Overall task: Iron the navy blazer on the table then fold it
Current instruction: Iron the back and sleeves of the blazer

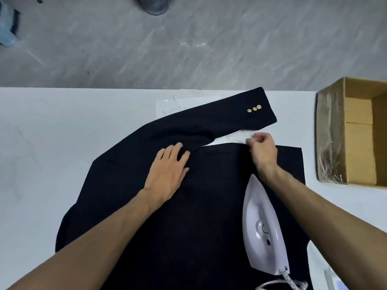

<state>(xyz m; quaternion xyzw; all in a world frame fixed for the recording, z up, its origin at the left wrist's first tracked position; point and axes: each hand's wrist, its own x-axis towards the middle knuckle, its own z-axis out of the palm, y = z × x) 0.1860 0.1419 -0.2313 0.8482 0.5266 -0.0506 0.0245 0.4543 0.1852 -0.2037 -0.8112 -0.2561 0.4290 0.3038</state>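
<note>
The navy blazer [188, 206] lies spread flat on the white table [52, 132]. One sleeve [230, 118] stretches toward the back right and shows three gold buttons at its cuff. My left hand [169, 166] rests flat on the cloth near the armpit, fingers straight. My right hand [261, 147] has curled fingers that pinch the blazer's far edge. A white iron [261, 227] sits on the blazer below my right forearm, its tip pointing away from me and its braided cord trailing toward the near edge.
An open cardboard box [356, 132] stands on the table at the right. A sheet of white paper [171, 105] lies under the sleeve. Beyond the table is grey marbled floor with a fan base [154, 5] and a bluish object [8, 26] at the far left.
</note>
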